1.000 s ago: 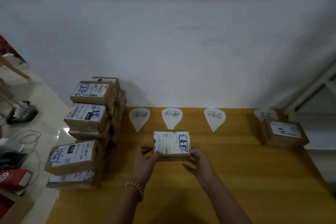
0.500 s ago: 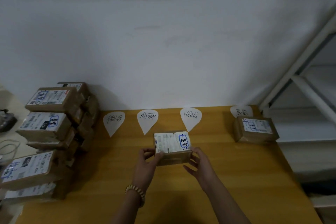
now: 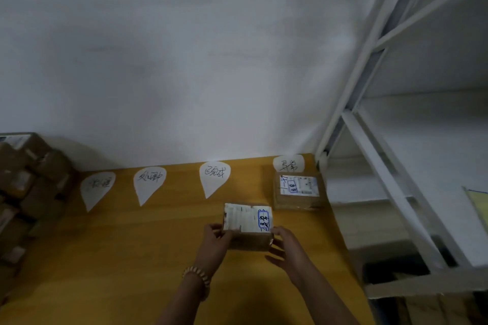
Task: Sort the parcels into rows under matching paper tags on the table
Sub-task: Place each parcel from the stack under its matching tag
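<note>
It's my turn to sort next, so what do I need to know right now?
Hands: left hand and right hand each grip an end of the held parcel, in front of the gap between the third tag and the fourth tag.
Done: one sorted parcel lies under the fourth tag.
Left: place the held parcel, then sort the pile at the left. Nothing lies under the first tag or second tag.

Four handwritten paper tags are lying along the back of the counter [image 3: 132, 258]. The third tag [image 3: 215, 175] is reading 已完成 and the fourth tag [image 3: 288, 165] 异常. The second tag [image 3: 149, 182] is looking like 处理中, and the first tag [image 3: 97, 187] is blurring out. Boxed blue marker writing is showing on the white labels of the nearer parcel [image 3: 247, 217] and the farther parcel [image 3: 298, 187], too small to read.
</note>
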